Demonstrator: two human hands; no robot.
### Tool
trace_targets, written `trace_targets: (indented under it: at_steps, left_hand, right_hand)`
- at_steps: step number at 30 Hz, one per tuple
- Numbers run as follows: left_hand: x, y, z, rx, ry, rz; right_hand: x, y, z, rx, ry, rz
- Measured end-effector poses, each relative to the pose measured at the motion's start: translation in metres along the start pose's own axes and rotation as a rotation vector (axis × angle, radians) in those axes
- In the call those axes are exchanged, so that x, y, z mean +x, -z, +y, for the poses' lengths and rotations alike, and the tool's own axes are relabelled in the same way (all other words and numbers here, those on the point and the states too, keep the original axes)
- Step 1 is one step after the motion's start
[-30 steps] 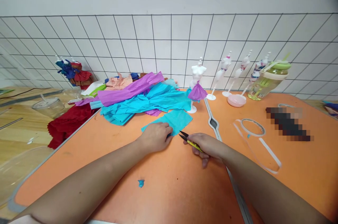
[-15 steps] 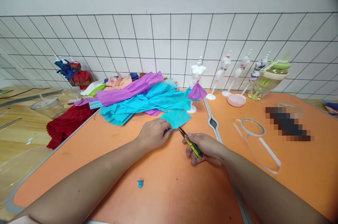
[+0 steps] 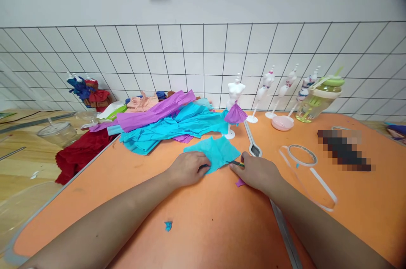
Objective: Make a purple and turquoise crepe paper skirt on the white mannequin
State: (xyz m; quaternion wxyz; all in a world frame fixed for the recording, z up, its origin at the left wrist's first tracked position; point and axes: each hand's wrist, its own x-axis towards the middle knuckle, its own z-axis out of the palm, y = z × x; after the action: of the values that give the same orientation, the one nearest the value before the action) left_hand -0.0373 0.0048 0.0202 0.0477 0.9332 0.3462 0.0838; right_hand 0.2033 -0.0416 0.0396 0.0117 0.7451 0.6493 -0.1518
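Note:
A small piece of turquoise crepe paper (image 3: pixel 218 148) lies spread between my hands on the orange table. My left hand (image 3: pixel 189 169) is closed at its near left side, fingers curled on the paper. In my right hand (image 3: pixel 260 172) is a pair of thread snips (image 3: pixel 235 162); most of the handle is hidden by the fingers. The blade tips touch the paper's right edge. A purple scrap (image 3: pixel 240 182) pokes out beneath my right hand. Behind the paper stands a white mini dress form (image 3: pixel 236 90) wearing a purple skirt (image 3: pixel 235 114).
Turquoise crepe sheets (image 3: pixel 177 127) and a purple sheet (image 3: pixel 155 112) are heaped at the back left. More dress forms (image 3: pixel 265 85), a pink dish (image 3: pixel 282 123) and a green-lidded bottle (image 3: pixel 322 100) stand back right. A tape roll (image 3: pixel 303 155) lies at right, a blue scrap (image 3: pixel 168 226) in front.
The turquoise piece has come nearer and lies more spread out. My right hand has turned palm down and moved the snips to the paper's right edge. The purple scrap now shows.

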Motion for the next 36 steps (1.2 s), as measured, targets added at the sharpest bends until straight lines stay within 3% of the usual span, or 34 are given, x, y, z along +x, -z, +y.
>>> trace_targets:
  at_steps: [3,6,9,11,13,15,19,22,26,31,36]
  left_hand:
    - [0.003,0.009,-0.018,0.071,0.152,0.105]
    - [0.012,0.021,-0.053,0.274,0.417,0.192]
    - [0.023,0.032,-0.093,0.306,0.621,-0.001]
    - [0.033,0.043,-0.116,0.302,0.662,-0.029]
    - [0.044,0.058,-0.133,0.301,0.688,-0.003]
    - [0.056,0.079,-0.145,0.277,0.709,0.058]
    - [0.079,0.123,-0.157,0.16,0.768,0.295]
    - [0.09,0.142,-0.158,0.199,0.756,0.385]
    - [0.09,0.142,-0.155,0.253,0.709,0.343]
    - [0.079,0.116,-0.153,0.2,0.586,0.176]
    - [0.066,0.092,-0.16,0.344,0.493,0.045]
  right_hand:
    - [0.003,0.007,0.011,-0.103,-0.053,0.051]
    - [0.009,0.011,0.015,-0.135,-0.074,0.208]
    - [0.015,0.002,0.005,-0.097,0.171,0.295]
    - [0.02,-0.009,-0.004,-0.094,0.394,0.209]
    - [0.025,-0.017,-0.009,-0.124,0.502,0.13]
    - [0.03,-0.022,-0.011,-0.143,0.519,0.112]
    - [0.034,-0.022,-0.008,-0.14,0.51,0.128]
    - [0.034,-0.021,-0.007,-0.132,0.516,0.133]
    - [0.034,-0.022,-0.006,-0.121,0.527,0.137]
    - [0.035,-0.023,-0.005,-0.113,0.529,0.141]
    - [0.035,-0.024,-0.004,-0.109,0.534,0.145]
